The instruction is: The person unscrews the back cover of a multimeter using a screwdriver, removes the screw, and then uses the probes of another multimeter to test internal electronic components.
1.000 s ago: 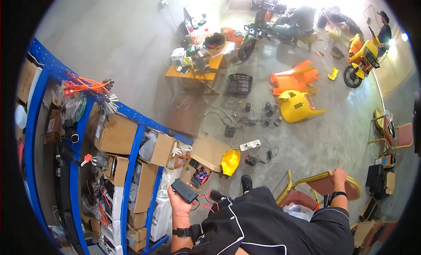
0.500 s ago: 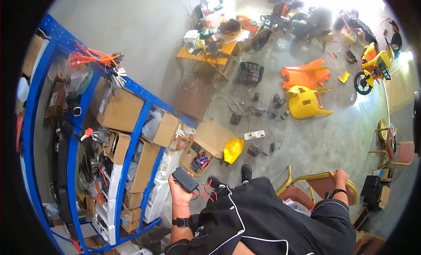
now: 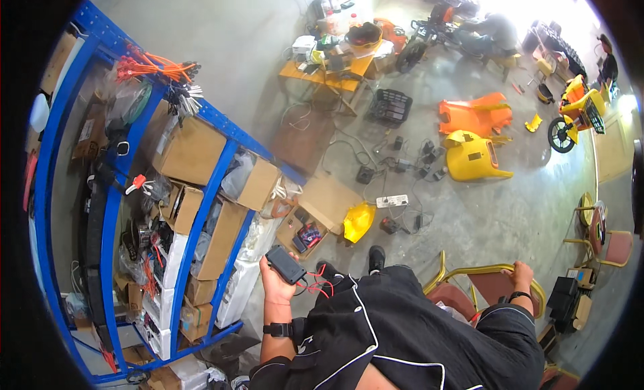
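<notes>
In my left hand (image 3: 277,281), a black rectangular device (image 3: 286,264) lies across the palm, gripped by its edges. Thin red wires (image 3: 318,283) and a black lead hang from its right end, close to my shirt. Over on the right, my right hand (image 3: 520,277) is closed on the gold metal frame of a chair (image 3: 481,274) with a reddish-brown pad. The left palm and most of its fingers are covered by the device.
Blue shelving (image 3: 213,188) with cardboard boxes fills the left. Ahead lie an open carton (image 3: 325,207), a yellow plastic part (image 3: 359,222), a white power strip (image 3: 392,201) with cables, and orange (image 3: 475,113) and yellow panels (image 3: 469,156). A person (image 3: 495,35) sits farther back.
The view has shifted slightly, so the shelving and floor items appear a little farther right. My left hand still holds the device, and my right hand stays on the chair frame.
</notes>
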Demonstrator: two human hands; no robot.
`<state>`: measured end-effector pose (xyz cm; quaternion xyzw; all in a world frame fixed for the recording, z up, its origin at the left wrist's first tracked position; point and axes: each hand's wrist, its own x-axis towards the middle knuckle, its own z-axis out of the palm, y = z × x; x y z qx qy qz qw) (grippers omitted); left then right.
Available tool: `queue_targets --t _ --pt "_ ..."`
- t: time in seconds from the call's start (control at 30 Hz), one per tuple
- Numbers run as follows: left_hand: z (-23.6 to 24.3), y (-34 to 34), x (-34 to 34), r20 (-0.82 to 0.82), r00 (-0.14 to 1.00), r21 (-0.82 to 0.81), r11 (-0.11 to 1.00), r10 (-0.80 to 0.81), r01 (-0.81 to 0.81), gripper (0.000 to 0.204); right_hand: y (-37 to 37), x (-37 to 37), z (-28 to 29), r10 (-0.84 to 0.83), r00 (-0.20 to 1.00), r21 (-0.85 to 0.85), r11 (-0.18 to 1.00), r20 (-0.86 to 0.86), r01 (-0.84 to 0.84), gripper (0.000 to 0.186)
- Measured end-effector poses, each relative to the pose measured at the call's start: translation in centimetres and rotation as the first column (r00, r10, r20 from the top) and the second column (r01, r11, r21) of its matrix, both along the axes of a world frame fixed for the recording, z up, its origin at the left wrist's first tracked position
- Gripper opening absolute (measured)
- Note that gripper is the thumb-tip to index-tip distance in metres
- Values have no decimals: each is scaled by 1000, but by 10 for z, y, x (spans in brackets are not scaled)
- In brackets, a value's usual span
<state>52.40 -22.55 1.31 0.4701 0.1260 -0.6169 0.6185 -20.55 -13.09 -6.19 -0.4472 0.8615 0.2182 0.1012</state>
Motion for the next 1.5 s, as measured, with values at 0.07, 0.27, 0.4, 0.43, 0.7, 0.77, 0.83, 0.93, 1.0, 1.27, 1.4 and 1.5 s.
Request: queue_targets --t 0.07,0.27,0.4,0.43,0.7,0.77,0.83,0.93,1.0,1.27,1.4,1.5 --pt "-1 4 -1 -1 1000 2 1000 2 -2 52 3 -6 -4 -1 1000 -5 1000 6 1 55" --pt "-8 13 6 47 999 0 1000 9 -9 53 6 -17 -12 21 1000 32 999 17 -21 55" --pt "-10 17 7 41 999 -19 999 32 -32 52 7 -17 -9 44 999 45 998 20 -44 55" --pt "-9 18 7 31 998 -34 998 49 -48 52 6 -16 -7 41 999 42 998 18 -41 55" --pt "-2 16 10 54 998 -20 999 42 -41 49 11 -27 -17 -10 1000 53 999 23 9 48" --pt "-4 18 12 31 999 3 999 35 -36 48 7 -21 -13 -18 1000 63 998 11 17 47" --pt "-5 18 14 32 999 0 1000 16 -16 48 2 -13 -7 -27 1000 72 997 0 26 47" --pt "-8 18 17 31 999 -8 1000 -12 12 48 5 -16 -9 -47 999 82 995 -13 48 47" --pt "-11 17 17 32 999 -14 1000 -19 19 49 10 -25 -20 -43 999 51 998 -31 45 48" --pt "-15 22 15 15 1000 -9 1000 14 -14 47 2 -9 -3 -91 995 70 993 -28 92 56" --pt "-20 24 14 8 1000 4 1000 19 -19 55 -1 -3 4 -96 995 49 994 -17 97 55" --pt "-20 25 12 -3 1000 3 1000 31 -31 55 5 -13 -9 -74 996 38 996 -47 76 51"
